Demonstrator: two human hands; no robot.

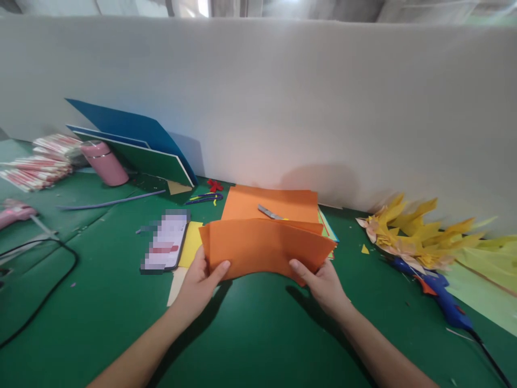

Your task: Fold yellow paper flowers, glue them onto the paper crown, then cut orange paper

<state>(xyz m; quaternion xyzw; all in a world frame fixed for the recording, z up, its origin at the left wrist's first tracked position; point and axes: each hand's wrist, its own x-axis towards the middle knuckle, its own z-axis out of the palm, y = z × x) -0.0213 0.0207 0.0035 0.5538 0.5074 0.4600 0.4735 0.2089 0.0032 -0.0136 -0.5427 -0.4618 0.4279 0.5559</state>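
An orange sheet of paper (pixel 262 245) is held up between both hands, bent over above the green table (pixel 250 328). My left hand (pixel 200 283) pinches its lower left corner, thumb on the near face. My right hand (pixel 323 283) pinches its lower right edge in the same way. Behind it lies a stack of orange paper (pixel 274 202) with a small grey knife (pixel 269 212) on top.
A phone (pixel 165 240) lies on yellow paper left of the sheet. Further left are a pink bottle (pixel 105 161), leaning blue and green boards (pixel 137 137) and a black cable (pixel 48 291). At right lie yellow paper flowers (pixel 416 237) and a blue glue gun (pixel 444 302). A white partition (pixel 283 97) closes the back.
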